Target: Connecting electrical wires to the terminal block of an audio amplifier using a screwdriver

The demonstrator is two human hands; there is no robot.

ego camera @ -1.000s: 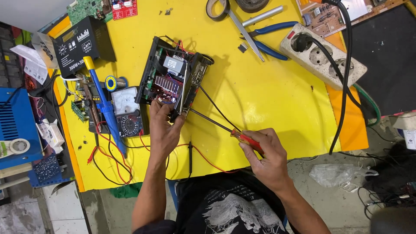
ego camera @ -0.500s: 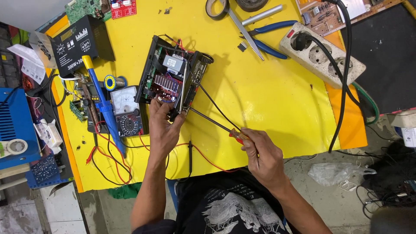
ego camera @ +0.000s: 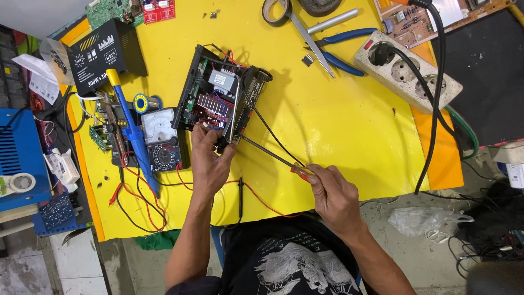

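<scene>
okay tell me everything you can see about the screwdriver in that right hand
The screwdriver is slim, with a long dark metal shaft and a red-orange handle, mostly hidden inside the right hand. It lies at a slant across the yellow table, tip pointing up-left to the near edge of the opened black electronics box, beside the left hand that rests there. Whether the tip sits on a screw cannot be seen.

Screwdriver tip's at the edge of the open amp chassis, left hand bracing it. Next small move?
Probably seat the tip and turn. The right hand grips the red-handled screwdriver, whose shaft ends at the near edge of the open chassis, just beside the left hand that pins that edge. Whether the tip is already in a screw is too small to tell.
</scene>
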